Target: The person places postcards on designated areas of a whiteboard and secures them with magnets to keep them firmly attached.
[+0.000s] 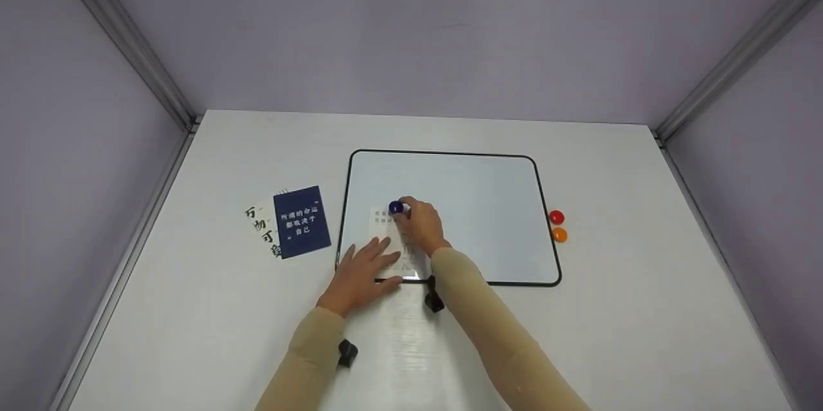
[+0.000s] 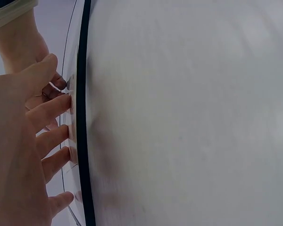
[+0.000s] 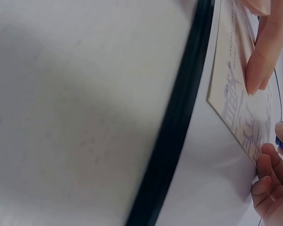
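Note:
A pale card (image 1: pixel 379 240) with printed characters lies on the left part of a black-framed whiteboard (image 1: pixel 488 218). My right hand (image 1: pixel 423 224) pinches a dark blue round magnet (image 1: pixel 396 207) at the card's upper edge. Whether the magnet touches the card cannot be told. Lower down, my left hand (image 1: pixel 363 273) has its fingers spread, fingertips resting on the card and board, with the thumb near the bottom frame. In the right wrist view, the blue magnet (image 3: pixel 279 136) is partly hidden by fingers, and a corner of the card (image 3: pixel 238 113) shows.
Left of the board lie a navy card (image 1: pixel 302 223) with white characters and a white card (image 1: pixel 260 224) partly under it. A red magnet (image 1: pixel 557 217) and an orange magnet (image 1: pixel 560 235) sit beside the board's right edge. Walls enclose the white table (image 1: pixel 643 334).

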{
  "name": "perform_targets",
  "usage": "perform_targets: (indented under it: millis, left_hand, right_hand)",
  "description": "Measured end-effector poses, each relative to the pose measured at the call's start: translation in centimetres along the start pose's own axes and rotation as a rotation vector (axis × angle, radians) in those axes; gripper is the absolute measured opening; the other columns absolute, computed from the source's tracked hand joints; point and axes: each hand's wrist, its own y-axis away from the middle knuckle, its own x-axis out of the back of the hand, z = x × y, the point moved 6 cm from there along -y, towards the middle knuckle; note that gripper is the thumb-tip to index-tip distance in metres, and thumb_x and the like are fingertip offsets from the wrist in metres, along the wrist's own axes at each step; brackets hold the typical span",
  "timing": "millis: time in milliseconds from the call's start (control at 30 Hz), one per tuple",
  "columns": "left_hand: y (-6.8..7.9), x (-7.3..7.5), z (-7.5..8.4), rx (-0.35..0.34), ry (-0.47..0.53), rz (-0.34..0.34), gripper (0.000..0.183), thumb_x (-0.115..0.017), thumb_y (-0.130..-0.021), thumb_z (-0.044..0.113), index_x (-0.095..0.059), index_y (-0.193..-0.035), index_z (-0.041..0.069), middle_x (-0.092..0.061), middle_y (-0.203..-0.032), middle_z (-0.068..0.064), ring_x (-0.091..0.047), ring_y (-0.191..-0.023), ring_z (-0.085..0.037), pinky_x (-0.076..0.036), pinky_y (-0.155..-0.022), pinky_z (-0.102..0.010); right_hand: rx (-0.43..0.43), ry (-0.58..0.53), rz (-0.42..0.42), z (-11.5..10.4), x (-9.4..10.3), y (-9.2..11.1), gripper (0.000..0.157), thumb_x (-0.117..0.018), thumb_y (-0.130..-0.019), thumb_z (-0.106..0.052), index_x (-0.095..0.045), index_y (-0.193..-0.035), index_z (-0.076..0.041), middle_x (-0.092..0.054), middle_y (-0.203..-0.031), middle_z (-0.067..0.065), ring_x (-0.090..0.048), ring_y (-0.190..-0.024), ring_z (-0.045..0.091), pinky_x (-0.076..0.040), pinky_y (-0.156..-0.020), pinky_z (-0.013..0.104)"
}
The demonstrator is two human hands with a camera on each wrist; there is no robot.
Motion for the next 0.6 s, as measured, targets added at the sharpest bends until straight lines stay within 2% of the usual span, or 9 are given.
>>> perform_targets:
  millis: [200,433,600]
  left_hand:
    - [0.06,0.06,-0.06,-0.014,0.002,0.025,0.057,-0.053,-0.094,0.05,-0.05,-0.141,0.019,-0.034,-0.158,-0.007,-0.028,-0.149,-0.031,-0.017,-0.121,-0.062]
    - [0.01,0.0,-0.12,-0.014,-0.005,0.03,0.056,-0.052,-0.094,0.05,-0.05,-0.141,0.02,-0.034,-0.158,-0.006,-0.027,-0.149,-0.031,-0.017,-0.121,-0.061]
    - [0.06,-0.12,-0.1,-0.003,-0.001,0.014,0.057,-0.052,-0.094,0.051,-0.048,-0.142,0.021,-0.032,-0.159,-0.005,-0.025,-0.15,-0.03,-0.014,-0.122,-0.06]
  right_hand:
    - [0.013,-0.009,0.034,0.04,0.06,-0.05,0.036,-0.061,-0.094,-0.02,-0.059,-0.129,-0.011,-0.072,-0.104,0.015,-0.067,-0.093,0.026,-0.055,-0.088,0.041]
    - [-0.023,-0.022,0.034,0.16,-0.02,-0.21,0.037,-0.059,-0.096,-0.022,-0.058,-0.132,-0.014,-0.071,-0.112,0.015,-0.066,-0.103,0.028,-0.053,-0.096,0.044]
    - [-0.032,0.017,0.034,0.26,-0.17,-0.3,0.038,-0.058,-0.096,-0.025,-0.057,-0.133,-0.016,-0.071,-0.112,0.013,-0.066,-0.105,0.028,-0.053,-0.098,0.043]
